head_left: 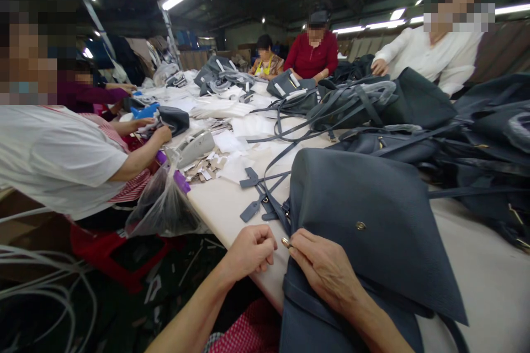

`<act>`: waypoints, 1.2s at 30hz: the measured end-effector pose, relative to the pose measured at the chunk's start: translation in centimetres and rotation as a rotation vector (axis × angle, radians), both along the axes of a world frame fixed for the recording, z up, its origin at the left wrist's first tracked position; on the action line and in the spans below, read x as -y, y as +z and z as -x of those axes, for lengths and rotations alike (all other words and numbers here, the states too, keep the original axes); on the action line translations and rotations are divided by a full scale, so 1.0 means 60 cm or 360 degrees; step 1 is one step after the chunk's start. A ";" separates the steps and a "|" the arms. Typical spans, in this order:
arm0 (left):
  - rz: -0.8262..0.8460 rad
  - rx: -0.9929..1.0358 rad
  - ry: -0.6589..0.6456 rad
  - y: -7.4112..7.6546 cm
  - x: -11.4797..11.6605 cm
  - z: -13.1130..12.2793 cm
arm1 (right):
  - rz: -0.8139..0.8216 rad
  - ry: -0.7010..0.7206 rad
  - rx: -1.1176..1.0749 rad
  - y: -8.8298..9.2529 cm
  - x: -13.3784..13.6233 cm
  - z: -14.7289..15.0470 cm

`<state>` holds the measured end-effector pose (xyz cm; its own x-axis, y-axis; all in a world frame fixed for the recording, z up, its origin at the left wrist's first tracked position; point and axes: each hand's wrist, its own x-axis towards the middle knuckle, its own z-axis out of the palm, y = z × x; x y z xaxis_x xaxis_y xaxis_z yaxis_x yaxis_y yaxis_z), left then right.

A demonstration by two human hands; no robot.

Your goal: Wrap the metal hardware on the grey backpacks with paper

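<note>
A dark blue-grey handbag (356, 193) lies in front of me at the table edge, its flap bearing a small gold fitting. My right hand (325, 267) rests against its left side, fingers closed round a small gold metal fitting (285, 242) that pokes out past the fingertips. Just left of that, my left hand (253, 249) is curled with its fingers bent in. Whether anything sits inside those fingers is hidden. Beyond my hands, dark straps with tags (252, 204) lie on the table.
More dark bags (418, 99) and straps are heaped at the right. Paper scraps (207, 165) and white sheets cover the table (223, 204) further off. A clear plastic bag (159, 204) hangs at its left edge. Several co-workers sit or stand around, one in a white shirt (62, 154) close by.
</note>
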<state>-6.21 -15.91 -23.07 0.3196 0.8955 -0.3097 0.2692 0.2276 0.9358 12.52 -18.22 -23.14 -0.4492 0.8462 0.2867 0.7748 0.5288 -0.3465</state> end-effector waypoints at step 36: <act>-0.0012 0.0394 0.0057 -0.001 0.011 -0.045 | 0.0422 -0.0022 -0.0316 0.011 -0.008 -0.011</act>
